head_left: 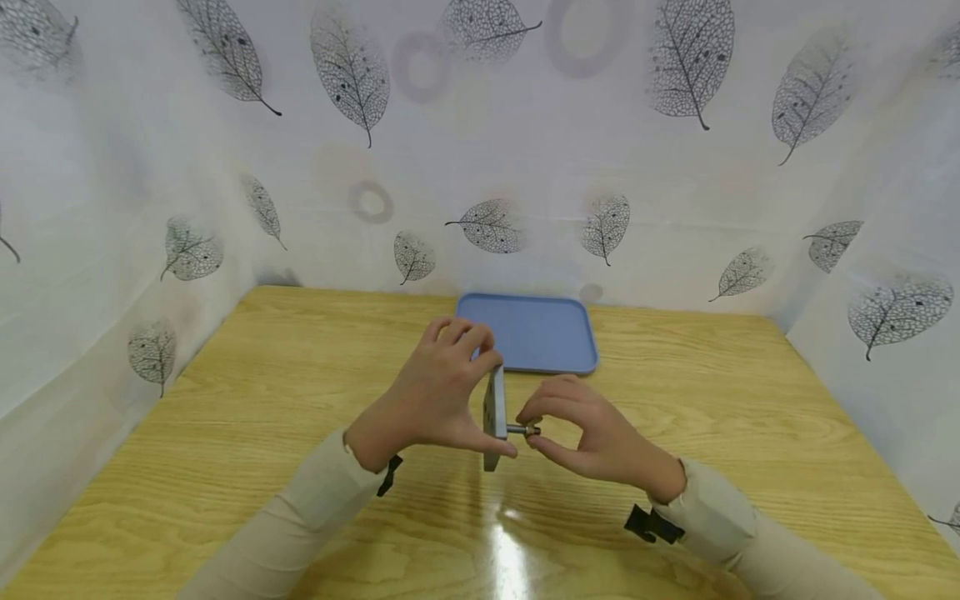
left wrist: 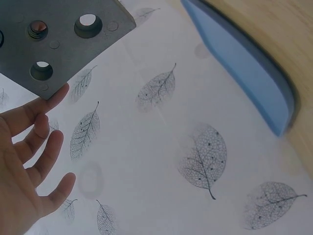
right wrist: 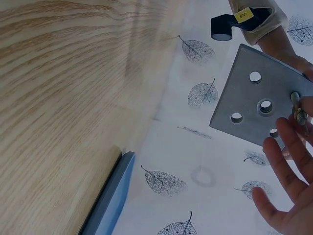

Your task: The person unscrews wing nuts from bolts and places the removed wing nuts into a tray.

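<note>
A square grey metal plate [head_left: 495, 408] stands on edge in my left hand [head_left: 441, 387], held above the table between the thumb below and the fingers above. Several round holes go through the plate [left wrist: 61, 29] in the left wrist view, one of them threaded. My right hand [head_left: 592, 429] pinches the outer end of a bolt [head_left: 517, 429] between thumb and fingers. The bolt [right wrist: 296, 104] runs straight out from a hole near the plate's edge in the right wrist view, with a brass-coloured part near its outer end. Its tip is partly hidden by my fingers.
A blue tray [head_left: 532, 333] lies at the back of the wood-grain table [head_left: 300, 367], beyond my hands. Behind it and at both sides hangs a white curtain [head_left: 525, 167] printed with leaves. Black straps [head_left: 652, 525] show at my wrists.
</note>
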The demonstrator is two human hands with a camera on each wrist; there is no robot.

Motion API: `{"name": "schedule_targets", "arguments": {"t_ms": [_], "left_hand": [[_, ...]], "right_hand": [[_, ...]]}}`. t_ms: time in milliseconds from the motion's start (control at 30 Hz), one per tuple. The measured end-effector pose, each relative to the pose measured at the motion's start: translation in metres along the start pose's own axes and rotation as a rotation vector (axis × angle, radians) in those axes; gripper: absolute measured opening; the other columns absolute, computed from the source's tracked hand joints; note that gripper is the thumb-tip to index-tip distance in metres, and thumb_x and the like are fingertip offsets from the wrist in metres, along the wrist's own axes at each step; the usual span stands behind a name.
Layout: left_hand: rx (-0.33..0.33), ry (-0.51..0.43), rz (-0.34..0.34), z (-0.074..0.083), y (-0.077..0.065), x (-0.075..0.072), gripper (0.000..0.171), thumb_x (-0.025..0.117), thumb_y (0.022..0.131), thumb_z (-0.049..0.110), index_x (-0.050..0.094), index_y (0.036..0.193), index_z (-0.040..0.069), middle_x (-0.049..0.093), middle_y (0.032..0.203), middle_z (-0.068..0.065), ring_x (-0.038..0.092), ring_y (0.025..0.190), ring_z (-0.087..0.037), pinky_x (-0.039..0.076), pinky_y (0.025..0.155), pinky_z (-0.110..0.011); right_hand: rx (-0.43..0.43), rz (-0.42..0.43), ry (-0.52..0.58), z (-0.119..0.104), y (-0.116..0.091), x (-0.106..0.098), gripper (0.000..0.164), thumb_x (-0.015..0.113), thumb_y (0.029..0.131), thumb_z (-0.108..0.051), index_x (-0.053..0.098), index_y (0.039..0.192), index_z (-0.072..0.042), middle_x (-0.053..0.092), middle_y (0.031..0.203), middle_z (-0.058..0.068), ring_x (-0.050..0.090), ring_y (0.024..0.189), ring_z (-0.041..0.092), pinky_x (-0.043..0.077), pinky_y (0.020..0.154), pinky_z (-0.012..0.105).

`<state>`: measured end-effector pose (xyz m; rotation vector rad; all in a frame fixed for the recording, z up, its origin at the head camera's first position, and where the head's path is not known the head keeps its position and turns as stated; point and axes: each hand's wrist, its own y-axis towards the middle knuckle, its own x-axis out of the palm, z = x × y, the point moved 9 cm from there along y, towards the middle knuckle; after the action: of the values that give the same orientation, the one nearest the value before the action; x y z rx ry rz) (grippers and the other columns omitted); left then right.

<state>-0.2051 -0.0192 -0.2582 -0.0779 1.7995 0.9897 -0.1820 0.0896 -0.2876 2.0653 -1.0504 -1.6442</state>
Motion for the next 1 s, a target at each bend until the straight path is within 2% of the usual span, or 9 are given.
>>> {"name": "schedule_targets", "arguments": {"t_ms": [200, 433, 600, 667, 767, 867, 1000], "left_hand": [[0.001, 0.003, -0.003, 0.0, 0.0, 0.0, 0.081, 0.063, 0.046, 0.086, 0.063, 0.085, 0.015, 0.046, 0.091, 0.001, 0.043, 0.089, -0.018, 0.037, 0.091, -0.042], [-0.007, -0.001, -0.004, 0.0, 0.0, 0.0, 0.082, 0.064, 0.044, 0.086, 0.063, 0.086, 0.015, 0.046, 0.091, 0.001, 0.043, 0.089, -0.018, 0.037, 0.091, -0.042], [-0.006, 0.003, -0.004, 0.0, 0.0, 0.0, 0.082, 0.062, 0.045, 0.087, 0.062, 0.086, 0.016, 0.047, 0.092, 0.001, 0.044, 0.089, -0.018, 0.037, 0.092, -0.042], [-0.004, 0.003, -0.003, 0.0, 0.0, 0.0, 0.082, 0.062, 0.045, 0.087, 0.062, 0.086, 0.015, 0.047, 0.092, 0.001, 0.044, 0.089, -0.018, 0.037, 0.092, -0.042], [-0.001, 0.005, 0.0, 0.0, 0.0, -0.001, 0.082, 0.063, 0.045, 0.086, 0.062, 0.086, 0.015, 0.046, 0.092, 0.001, 0.044, 0.089, -0.018, 0.037, 0.092, -0.042], [0.004, 0.002, 0.003, 0.001, 0.0, -0.001, 0.081, 0.065, 0.045, 0.085, 0.062, 0.085, 0.014, 0.045, 0.091, 0.001, 0.043, 0.089, -0.018, 0.037, 0.092, -0.043], [0.007, -0.006, 0.011, 0.001, 0.0, -0.002, 0.081, 0.067, 0.044, 0.084, 0.062, 0.084, 0.014, 0.045, 0.09, 0.001, 0.043, 0.088, -0.019, 0.037, 0.092, -0.043]], "right_hand": [[-0.126, 0.082, -0.069, -0.009, 0.0, -0.004, 0.015, 0.058, 0.092, -0.024, 0.066, 0.094, -0.011, 0.064, 0.09, -0.002, 0.058, 0.086, 0.011, 0.042, 0.089, 0.036], [-0.321, 0.191, -0.314, -0.03, -0.003, -0.006, 0.015, 0.058, 0.092, -0.018, 0.068, 0.086, -0.01, 0.066, 0.083, 0.0, 0.061, 0.081, 0.015, 0.045, 0.085, 0.046], [-0.396, 0.242, -0.428, -0.038, -0.006, -0.005, 0.013, 0.058, 0.092, -0.018, 0.066, 0.088, -0.009, 0.067, 0.082, 0.0, 0.063, 0.078, 0.017, 0.046, 0.083, 0.047], [-0.383, 0.239, -0.407, -0.037, -0.005, -0.006, 0.014, 0.058, 0.092, -0.02, 0.066, 0.089, -0.009, 0.067, 0.084, 0.001, 0.063, 0.079, 0.017, 0.045, 0.084, 0.047], [-0.31, 0.211, -0.283, -0.03, -0.002, -0.008, 0.02, 0.056, 0.093, -0.024, 0.067, 0.093, -0.007, 0.065, 0.089, 0.003, 0.061, 0.083, 0.018, 0.044, 0.086, 0.046], [-0.162, 0.152, -0.12, -0.017, 0.0, -0.009, 0.026, 0.051, 0.096, -0.028, 0.065, 0.101, -0.007, 0.064, 0.096, 0.004, 0.058, 0.09, 0.018, 0.043, 0.088, 0.039], [0.055, 0.019, 0.02, 0.001, -0.001, -0.003, 0.018, 0.053, 0.095, -0.018, 0.062, 0.111, -0.013, 0.064, 0.105, 0.0, 0.059, 0.101, 0.016, 0.045, 0.09, 0.032]]}}
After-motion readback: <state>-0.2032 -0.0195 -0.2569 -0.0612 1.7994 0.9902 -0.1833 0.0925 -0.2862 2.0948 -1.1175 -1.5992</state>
